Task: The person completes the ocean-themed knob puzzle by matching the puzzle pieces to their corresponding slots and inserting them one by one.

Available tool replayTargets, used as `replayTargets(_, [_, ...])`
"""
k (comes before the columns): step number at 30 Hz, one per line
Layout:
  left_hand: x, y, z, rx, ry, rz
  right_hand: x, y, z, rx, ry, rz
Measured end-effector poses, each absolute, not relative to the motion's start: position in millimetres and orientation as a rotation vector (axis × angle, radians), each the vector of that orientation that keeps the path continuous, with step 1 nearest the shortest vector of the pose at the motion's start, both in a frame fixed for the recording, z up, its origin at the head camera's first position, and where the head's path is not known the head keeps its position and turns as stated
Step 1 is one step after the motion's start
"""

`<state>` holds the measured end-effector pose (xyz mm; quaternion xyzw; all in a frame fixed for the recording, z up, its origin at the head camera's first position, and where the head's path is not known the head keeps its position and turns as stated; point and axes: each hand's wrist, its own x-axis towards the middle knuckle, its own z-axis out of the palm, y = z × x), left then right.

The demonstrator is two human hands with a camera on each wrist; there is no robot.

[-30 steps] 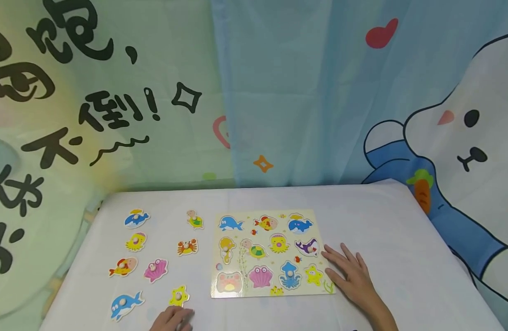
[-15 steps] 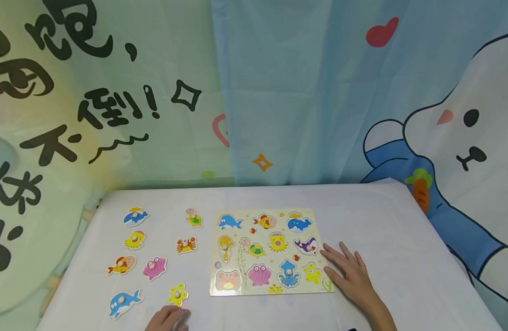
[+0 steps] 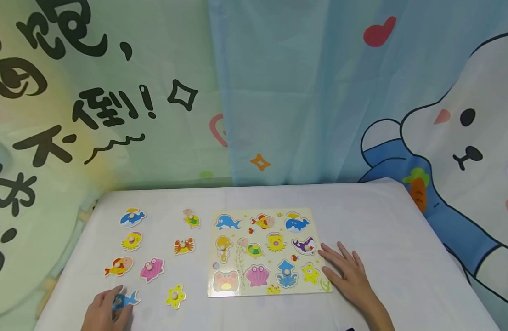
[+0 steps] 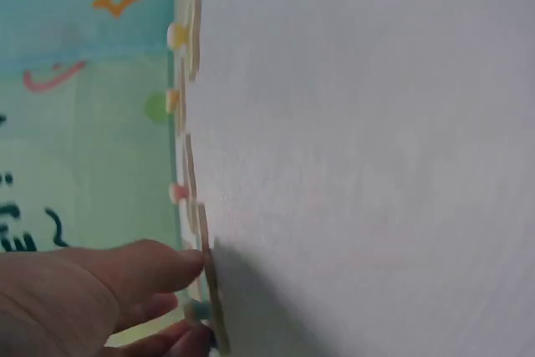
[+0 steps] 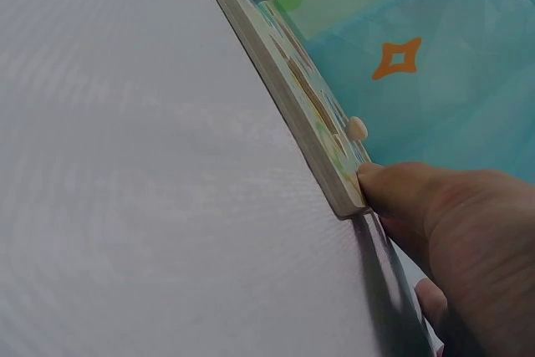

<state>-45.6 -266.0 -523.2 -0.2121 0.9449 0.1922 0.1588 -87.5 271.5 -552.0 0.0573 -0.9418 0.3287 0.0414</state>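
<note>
My left hand is over a blue whale puzzle piece at the table's front left. Thumb and index finger stand apart on either side of the piece; the hand hides part of it. In the left wrist view, a gap shows between the thumb and the piece's knob. My right hand lies with spread fingers at the right edge of the sea-animal puzzle board. Its thumb touches the board's near right corner in the right wrist view.
Left of the board lie more knobbed pieces: a yellow starfish, pink shell, red-and-yellow fish, yellow octopus, blue whale with a yellow top, turtle and crab. A printed curtain hangs behind the white-covered table.
My left hand has moved left from below the yellow starfish to the blue whale piece, its thumb and index finger parting around it. The right hand stays at the board's edge.
</note>
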Motion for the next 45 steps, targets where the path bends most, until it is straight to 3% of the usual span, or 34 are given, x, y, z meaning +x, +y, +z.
replayTargets(15, [-55.4, -293.6, -515.0, -0.474, 2.703, 0.590, -87.2, 268.8, -550.0, 0.184, -2.867, 1.021])
replayTargets(28, [-57.3, -311.1, -541.0, -0.535, 2.624, 0.828, -86.5, 273.6, -549.0, 0.162, -2.890, 1.028])
replayTargets(45, [-57.1, -315.0, -526.9, -0.442, 2.571, 0.871, -87.8, 270.9, -550.9, 0.159, -2.898, 1.036])
